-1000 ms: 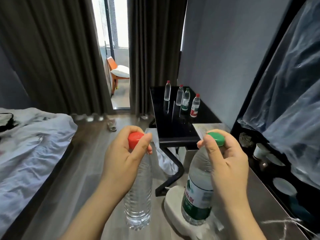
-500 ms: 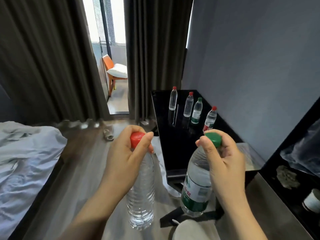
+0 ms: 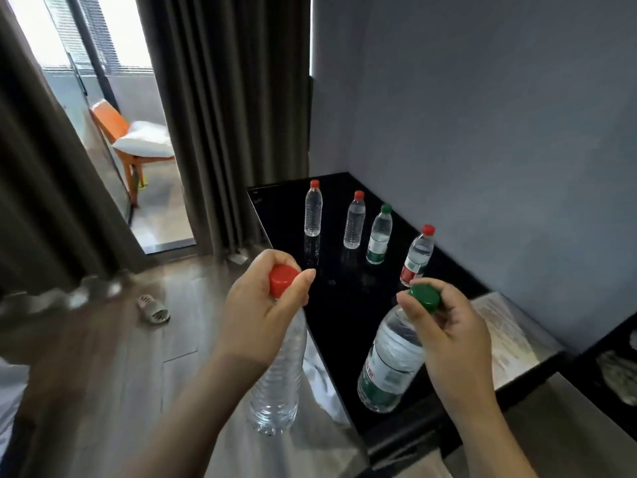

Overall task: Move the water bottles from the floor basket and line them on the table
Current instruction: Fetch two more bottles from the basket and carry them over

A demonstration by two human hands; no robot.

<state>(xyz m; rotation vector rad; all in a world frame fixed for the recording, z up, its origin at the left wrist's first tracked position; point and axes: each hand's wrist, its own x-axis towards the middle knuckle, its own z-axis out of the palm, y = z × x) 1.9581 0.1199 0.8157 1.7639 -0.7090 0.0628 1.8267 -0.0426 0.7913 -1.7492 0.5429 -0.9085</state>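
Two fingertip grips: left hand (image 3: 262,315) pinches the red cap (image 3: 282,280) of an unlabelled bottle (image 3: 279,381) hanging beside the black table (image 3: 344,298), right hand (image 3: 448,336) the green cap (image 3: 425,296) of a green-labelled bottle (image 3: 389,367) above its near end, print unreadable, four bottles (image 3: 354,222) standing farther back on it.

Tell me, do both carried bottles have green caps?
No, the left hand grips a clear bottle by its red cap; the right hand grips a labelled bottle by its green cap.

Clear plastic bottles (image 3: 354,222); glossy black table (image 3: 348,305); wood-look floor (image 3: 144,357); cloth curtains (image 3: 220,115).
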